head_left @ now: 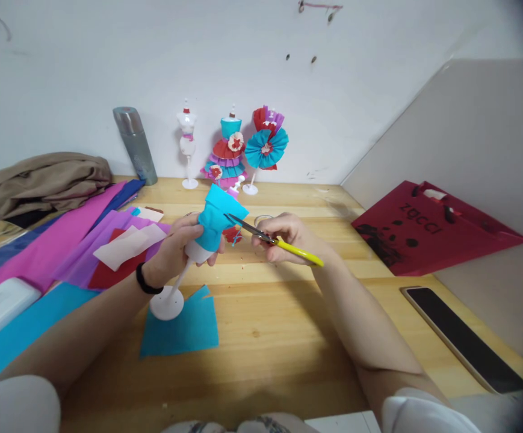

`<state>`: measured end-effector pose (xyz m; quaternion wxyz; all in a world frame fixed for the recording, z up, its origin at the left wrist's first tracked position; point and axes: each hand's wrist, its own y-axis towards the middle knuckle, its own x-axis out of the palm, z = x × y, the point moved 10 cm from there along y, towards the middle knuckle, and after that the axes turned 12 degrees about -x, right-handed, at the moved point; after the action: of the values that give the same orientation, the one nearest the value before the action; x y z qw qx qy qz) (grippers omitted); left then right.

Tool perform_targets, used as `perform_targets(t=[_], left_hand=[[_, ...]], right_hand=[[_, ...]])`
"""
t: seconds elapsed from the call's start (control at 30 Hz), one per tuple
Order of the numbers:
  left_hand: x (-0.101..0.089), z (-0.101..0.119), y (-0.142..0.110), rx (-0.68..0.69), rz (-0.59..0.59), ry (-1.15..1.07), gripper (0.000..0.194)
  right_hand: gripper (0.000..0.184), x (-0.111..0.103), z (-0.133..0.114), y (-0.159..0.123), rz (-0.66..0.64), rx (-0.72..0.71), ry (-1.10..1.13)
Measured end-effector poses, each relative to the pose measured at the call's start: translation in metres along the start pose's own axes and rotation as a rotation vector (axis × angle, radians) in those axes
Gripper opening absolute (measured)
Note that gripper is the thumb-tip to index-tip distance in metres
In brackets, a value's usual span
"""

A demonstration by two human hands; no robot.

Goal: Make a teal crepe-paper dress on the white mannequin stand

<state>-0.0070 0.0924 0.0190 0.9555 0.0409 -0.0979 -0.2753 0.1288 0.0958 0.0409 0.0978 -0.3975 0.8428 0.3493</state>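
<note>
My left hand (180,243) is closed around a small white mannequin (199,252) on a stand, tilted to the right. Blue crepe paper (213,225) wraps the mannequin's upper body. In my right hand (286,236) is a pair of scissors (298,251) with yellow handles. Their dark blades reach left, with the tips at the blue paper's right side; whether they cut into it I cannot tell. Beneath the mannequin's round white base (166,302) lies a square of blue paper (184,331) with a notched upper edge.
Three small mannequins stand by the wall: one mostly white (188,144), two in paper dresses (230,150) (266,148). Colored paper (80,240), brown cloth (47,183) and a thermos (135,144) are left. A red bag (437,231) and phone (464,337) lie right.
</note>
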Motion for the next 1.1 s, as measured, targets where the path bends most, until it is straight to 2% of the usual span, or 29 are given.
perform_targets(t=[0.5, 1.1], left_hand=[[-0.0049, 0.0004, -0.0025, 0.003, 0.054, 0.079, 0.037], [-0.0022, -0.0067, 0.0013, -0.065, 0.072, -0.041, 0.038]], right_hand=[[0.051, -0.0011, 0.0027, -0.0009, 0.013, 0.04, 0.012], [0.062, 0.0037, 0.0039, -0.0028, -0.047, -0.013, -0.021]])
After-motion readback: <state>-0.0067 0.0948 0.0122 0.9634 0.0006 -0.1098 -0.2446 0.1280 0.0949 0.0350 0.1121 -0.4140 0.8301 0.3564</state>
